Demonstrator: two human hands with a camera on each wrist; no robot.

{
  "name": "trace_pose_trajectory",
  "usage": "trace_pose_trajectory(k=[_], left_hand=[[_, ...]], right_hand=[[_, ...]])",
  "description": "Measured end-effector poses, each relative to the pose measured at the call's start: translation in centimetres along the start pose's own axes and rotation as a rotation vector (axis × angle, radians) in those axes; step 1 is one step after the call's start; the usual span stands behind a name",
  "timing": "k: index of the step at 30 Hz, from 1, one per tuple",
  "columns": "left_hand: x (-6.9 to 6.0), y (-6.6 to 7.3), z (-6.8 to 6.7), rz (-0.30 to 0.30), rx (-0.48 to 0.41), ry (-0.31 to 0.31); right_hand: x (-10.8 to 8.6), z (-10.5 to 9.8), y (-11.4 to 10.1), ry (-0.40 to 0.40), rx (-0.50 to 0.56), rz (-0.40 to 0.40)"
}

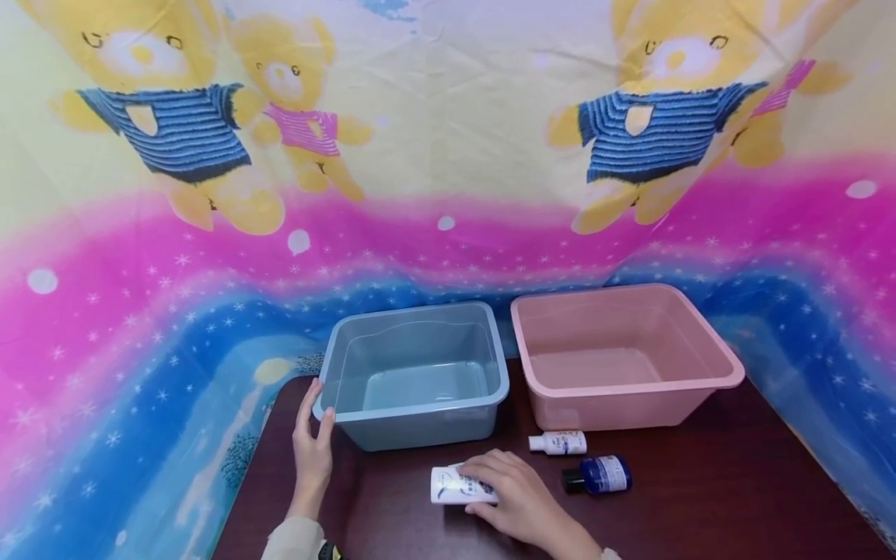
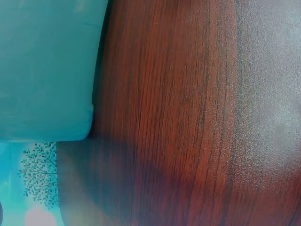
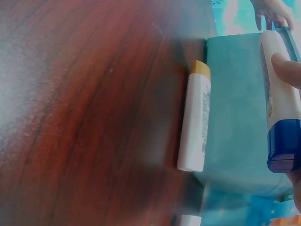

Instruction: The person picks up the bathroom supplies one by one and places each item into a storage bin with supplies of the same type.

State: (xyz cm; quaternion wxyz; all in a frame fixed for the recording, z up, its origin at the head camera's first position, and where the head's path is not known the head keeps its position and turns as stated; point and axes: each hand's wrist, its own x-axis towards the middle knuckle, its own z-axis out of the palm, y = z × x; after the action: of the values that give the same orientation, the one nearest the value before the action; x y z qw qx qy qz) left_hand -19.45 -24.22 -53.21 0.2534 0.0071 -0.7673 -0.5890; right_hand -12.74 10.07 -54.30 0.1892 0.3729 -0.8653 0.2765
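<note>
My left hand [image 1: 311, 455] touches the front left corner of the blue-grey bin [image 1: 420, 424], its fingers and thumb extended at the rim. A white bottle [image 1: 445, 485] is gripped by my right hand [image 1: 518, 498] in front of that bin. In the right wrist view, the thumb [image 3: 288, 70] lies across the held white bottle [image 3: 277, 101], which has a blue cap; the rest of this hand is mostly out of frame. Beside the bin there lies another white bottle [image 3: 194, 122] with a yellow cap. The left wrist view shows the bin's side [image 2: 47, 70] but no hand.
A pink bin [image 1: 623, 408] stands right of the blue-grey one. Before it lie a small white bottle [image 1: 565, 443] and a dark blue bottle [image 1: 607, 475] with a black cap. The dark wooden table [image 1: 707, 482] meets a patterned cloth [image 1: 434, 233] behind.
</note>
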Motion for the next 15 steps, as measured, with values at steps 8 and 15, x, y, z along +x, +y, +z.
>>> trace_pose_trajectory(k=[8, 15], left_hand=[[0.0, 0.2, 0.7, 0.002, -0.011, -0.003], [-0.1, 0.6, 0.2, 0.001, -0.003, 0.009]], right_hand=[[0.7, -1.0, -0.4, 0.013, 0.025, -0.017], [1.4, -1.1, -1.0, 0.016, 0.029, -0.034]])
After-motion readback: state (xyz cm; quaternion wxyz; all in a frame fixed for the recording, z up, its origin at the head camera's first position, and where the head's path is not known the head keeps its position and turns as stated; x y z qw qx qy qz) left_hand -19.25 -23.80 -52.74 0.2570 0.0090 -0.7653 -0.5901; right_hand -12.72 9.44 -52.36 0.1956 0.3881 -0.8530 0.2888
